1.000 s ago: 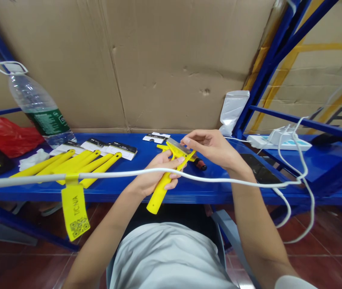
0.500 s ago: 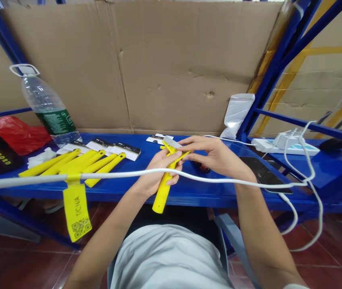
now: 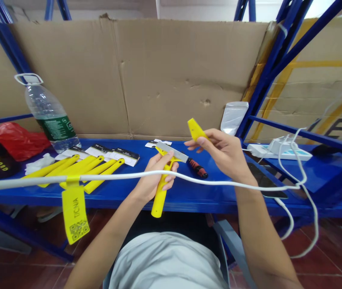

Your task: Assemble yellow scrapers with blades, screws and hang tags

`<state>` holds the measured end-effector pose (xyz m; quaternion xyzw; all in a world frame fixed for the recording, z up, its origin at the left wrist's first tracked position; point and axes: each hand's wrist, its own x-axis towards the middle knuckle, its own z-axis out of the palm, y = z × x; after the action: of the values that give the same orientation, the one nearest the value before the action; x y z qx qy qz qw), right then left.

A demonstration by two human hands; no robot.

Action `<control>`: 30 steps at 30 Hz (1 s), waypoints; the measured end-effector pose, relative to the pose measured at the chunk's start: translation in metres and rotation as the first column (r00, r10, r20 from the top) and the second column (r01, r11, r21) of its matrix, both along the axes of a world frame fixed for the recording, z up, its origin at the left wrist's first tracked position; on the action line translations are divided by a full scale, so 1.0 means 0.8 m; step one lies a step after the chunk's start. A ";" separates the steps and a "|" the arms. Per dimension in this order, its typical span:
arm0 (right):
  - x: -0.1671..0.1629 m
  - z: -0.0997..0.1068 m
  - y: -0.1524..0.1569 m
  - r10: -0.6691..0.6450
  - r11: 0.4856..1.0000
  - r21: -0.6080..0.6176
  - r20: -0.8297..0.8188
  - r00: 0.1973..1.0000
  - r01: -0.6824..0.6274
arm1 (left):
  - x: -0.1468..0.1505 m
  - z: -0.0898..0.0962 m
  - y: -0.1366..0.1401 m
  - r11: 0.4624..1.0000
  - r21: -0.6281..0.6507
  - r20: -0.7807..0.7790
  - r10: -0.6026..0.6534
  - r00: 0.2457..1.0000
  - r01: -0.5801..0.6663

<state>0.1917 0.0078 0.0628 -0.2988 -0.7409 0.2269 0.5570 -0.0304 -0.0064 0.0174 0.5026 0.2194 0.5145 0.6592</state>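
Observation:
My left hand (image 3: 155,172) is closed around a yellow-handled scraper (image 3: 159,197), its handle pointing down toward me. Across the scraper's head lies a flat metal blade (image 3: 177,153), with my left thumb pressing near it. Raised to the right, apart from the scraper, my right hand (image 3: 223,150) pinches a small flat yellow plastic piece (image 3: 195,129) between thumb and fingers. A screwdriver (image 3: 198,167) with a red and black handle rests on the blue table just beyond the hands.
Several yellow handles (image 3: 104,174) and black-and-white cards (image 3: 125,155) lie left. Behind them stand a water bottle (image 3: 53,120) and a red bag (image 3: 19,138). A white cable (image 3: 135,175) crosses in front. At right are a phone (image 3: 264,178) and a power strip (image 3: 258,151).
My right hand has drawn the yellow piece off the scraper head, up and to the right. The metal blade and screwdriver handle show more fully. My left hand keeps its hold.

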 end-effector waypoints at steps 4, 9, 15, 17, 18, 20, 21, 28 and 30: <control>-0.001 0.002 0.000 0.020 0.997 -0.062 -0.248 0.969 -0.036 | 0.001 0.000 -0.001 1.000 0.001 -0.012 0.010 1.000 -0.010; 0.001 0.003 0.006 0.068 0.989 -0.102 -0.355 0.932 -0.111 | 0.008 0.001 -0.004 0.998 0.004 -0.052 0.059 0.997 -0.058; 0.000 0.004 0.006 0.082 0.983 -0.127 -0.356 0.931 -0.135 | 0.009 0.001 -0.005 0.997 0.019 -0.071 0.076 0.995 -0.075; -0.002 0.004 0.003 0.084 0.980 -0.142 -0.339 0.937 -0.140 | 0.008 0.000 -0.005 0.997 0.020 -0.072 0.073 0.995 -0.072; -0.003 0.004 0.002 0.089 0.979 -0.145 -0.321 0.943 -0.142 | 0.008 0.000 -0.004 0.997 0.022 -0.073 0.069 0.995 -0.068; -0.005 0.005 -0.001 0.090 0.981 -0.141 -0.265 0.960 -0.131 | 0.008 -0.001 -0.004 0.998 0.029 -0.075 0.064 0.995 -0.062; -0.006 0.006 -0.003 0.087 0.982 -0.143 -0.223 0.971 -0.121 | 0.008 -0.001 -0.004 0.998 0.032 -0.078 0.062 0.995 -0.060; -0.016 0.007 -0.008 0.128 0.959 -0.261 0.052 0.990 -0.110 | 0.009 0.003 -0.008 0.997 0.027 -0.110 0.075 0.991 -0.072; -0.017 0.005 -0.008 0.130 0.953 -0.283 0.074 0.989 -0.104 | 0.009 0.003 -0.008 0.998 0.025 -0.123 0.068 0.990 -0.066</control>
<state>0.1779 0.0014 0.0670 -0.3398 -0.7428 0.3477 0.4603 -0.0230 -0.0132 0.0200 0.5327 0.2711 0.5064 0.6215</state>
